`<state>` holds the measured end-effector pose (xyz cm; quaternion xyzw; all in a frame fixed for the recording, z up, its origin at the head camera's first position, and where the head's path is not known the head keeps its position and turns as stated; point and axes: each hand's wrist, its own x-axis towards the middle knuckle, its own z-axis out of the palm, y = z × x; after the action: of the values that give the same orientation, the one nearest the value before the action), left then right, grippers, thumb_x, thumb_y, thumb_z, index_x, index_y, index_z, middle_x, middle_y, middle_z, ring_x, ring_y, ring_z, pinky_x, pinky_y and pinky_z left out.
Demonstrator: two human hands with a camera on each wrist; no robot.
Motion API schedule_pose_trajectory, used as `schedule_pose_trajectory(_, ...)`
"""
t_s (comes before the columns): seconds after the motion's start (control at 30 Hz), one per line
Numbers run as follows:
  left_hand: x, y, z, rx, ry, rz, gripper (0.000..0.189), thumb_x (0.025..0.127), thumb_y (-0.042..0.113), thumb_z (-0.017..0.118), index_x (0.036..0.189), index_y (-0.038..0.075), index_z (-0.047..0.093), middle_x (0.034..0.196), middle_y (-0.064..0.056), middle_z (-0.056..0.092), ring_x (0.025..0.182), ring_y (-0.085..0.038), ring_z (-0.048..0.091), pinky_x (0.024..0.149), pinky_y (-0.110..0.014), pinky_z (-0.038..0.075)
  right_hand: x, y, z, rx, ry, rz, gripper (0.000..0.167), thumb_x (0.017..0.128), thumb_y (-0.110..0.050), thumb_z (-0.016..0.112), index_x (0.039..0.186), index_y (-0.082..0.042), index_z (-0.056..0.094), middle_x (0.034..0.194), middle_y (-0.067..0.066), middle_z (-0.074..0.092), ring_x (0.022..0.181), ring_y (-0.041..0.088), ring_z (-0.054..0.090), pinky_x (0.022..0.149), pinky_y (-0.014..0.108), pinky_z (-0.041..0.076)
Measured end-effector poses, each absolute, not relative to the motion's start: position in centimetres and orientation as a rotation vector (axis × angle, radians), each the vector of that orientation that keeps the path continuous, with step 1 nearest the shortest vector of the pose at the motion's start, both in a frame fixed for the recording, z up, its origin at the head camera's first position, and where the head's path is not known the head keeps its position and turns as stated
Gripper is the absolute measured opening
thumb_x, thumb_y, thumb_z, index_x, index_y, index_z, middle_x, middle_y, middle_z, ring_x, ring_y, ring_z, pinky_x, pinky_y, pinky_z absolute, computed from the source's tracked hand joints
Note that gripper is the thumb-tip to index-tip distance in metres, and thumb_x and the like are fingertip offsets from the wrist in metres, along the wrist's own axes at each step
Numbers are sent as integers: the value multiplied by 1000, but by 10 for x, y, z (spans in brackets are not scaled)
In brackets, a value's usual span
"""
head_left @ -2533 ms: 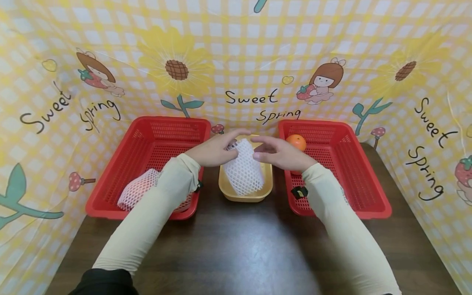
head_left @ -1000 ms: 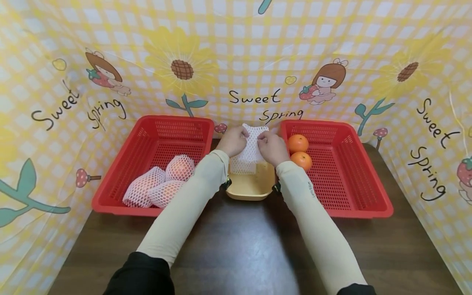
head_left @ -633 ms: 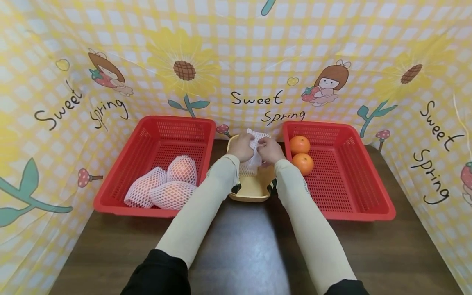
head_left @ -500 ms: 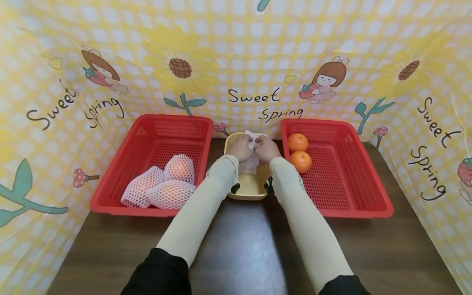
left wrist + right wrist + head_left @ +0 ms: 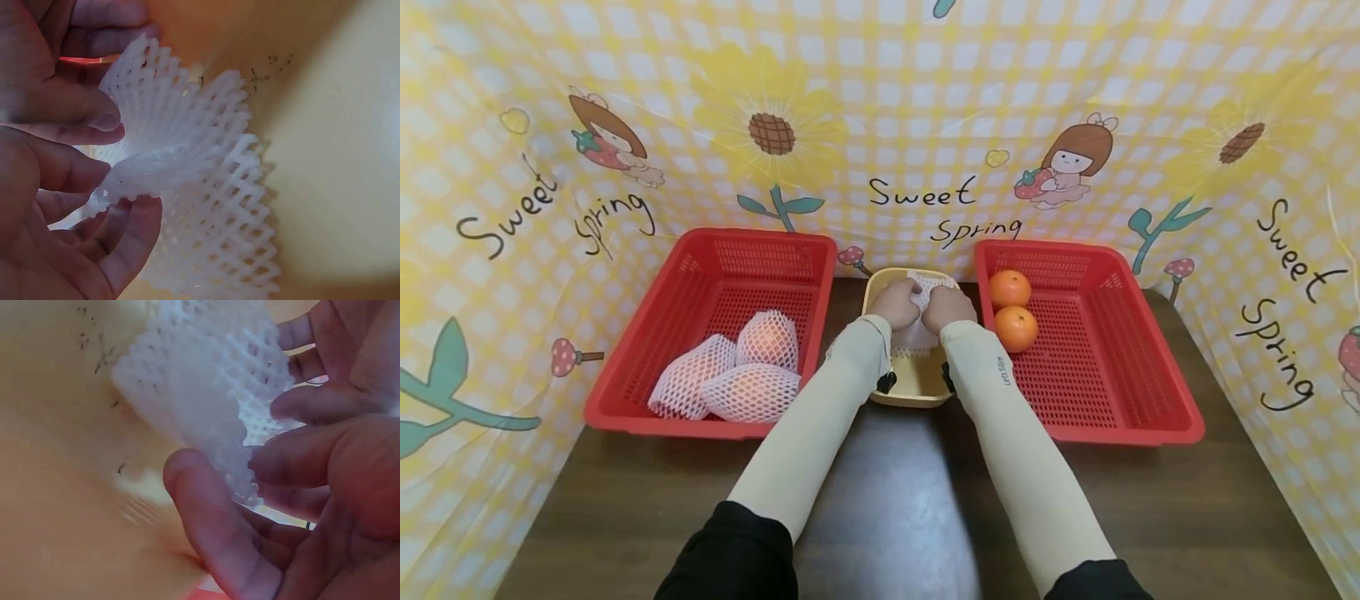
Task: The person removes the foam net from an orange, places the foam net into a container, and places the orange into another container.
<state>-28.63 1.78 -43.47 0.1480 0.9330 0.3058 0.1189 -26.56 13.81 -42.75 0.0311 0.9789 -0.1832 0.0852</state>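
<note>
A white foam net sleeve (image 5: 914,340) is held between both hands, low over a small pale yellow tub (image 5: 917,400). My left hand (image 5: 897,304) pinches one side of its rim with bent fingers; in the left wrist view, the sleeve (image 5: 219,200) spreads away from the fingertips, its mouth partly folded. My right hand (image 5: 947,308) grips the opposite side, close beside the left one. In the right wrist view, the thumb (image 5: 194,487) lies along the net (image 5: 200,381), with fingers behind it. The backs of the hands cover much of the sleeve in the head view.
At the left stands a red plastic basket (image 5: 602,400) with three net-wrapped fruits (image 5: 751,392). Another red basket (image 5: 1183,417) at the right holds two bare orange fruits (image 5: 1015,329) by its left wall. A patterned cloth (image 5: 917,100) hangs behind and at both sides.
Spread fingers beside the sleeve have become a grip on its rim. Both hands then came down and closer together over the tub, lowering the sleeve. The basket fruits stay put.
</note>
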Motion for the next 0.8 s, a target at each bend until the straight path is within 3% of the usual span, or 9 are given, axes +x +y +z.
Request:
schedule_pose_trajectory(0.4, -289, 22, -431, 461, 2680, 1145, 42, 93, 7, 54, 134, 3, 60, 136, -10, 60, 127, -25, 53, 107, -35, 39, -261, 139, -418, 120, 2935, -476, 28, 98, -19, 53, 116, -4, 69, 113, 17, 68, 95, 33, 65, 82, 48, 54)
schedule_pose_trajectory(0.63, -287, 25, -431, 497, 2754, 642, 50, 93, 8, 54, 143, 7, 54, 142, -15, 53, 130, -32, 49, 106, -39, 40, -262, 139, -420, 152, 2895, -307, 28, 99, -15, 52, 117, -5, 71, 115, 16, 68, 97, 32, 65, 78, 50, 55)
schedule_pose_trajectory(0.8, -278, 26, -429, 463, 2815, 355, 56, 95, 16, 61, 149, 14, 49, 140, -18, 49, 121, -34, 51, 94, -45, 48, -265, 137, -424, 169, 2879, -301, 26, 100, -15, 52, 117, -6, 70, 114, 16, 68, 93, 31, 65, 75, 49, 56)
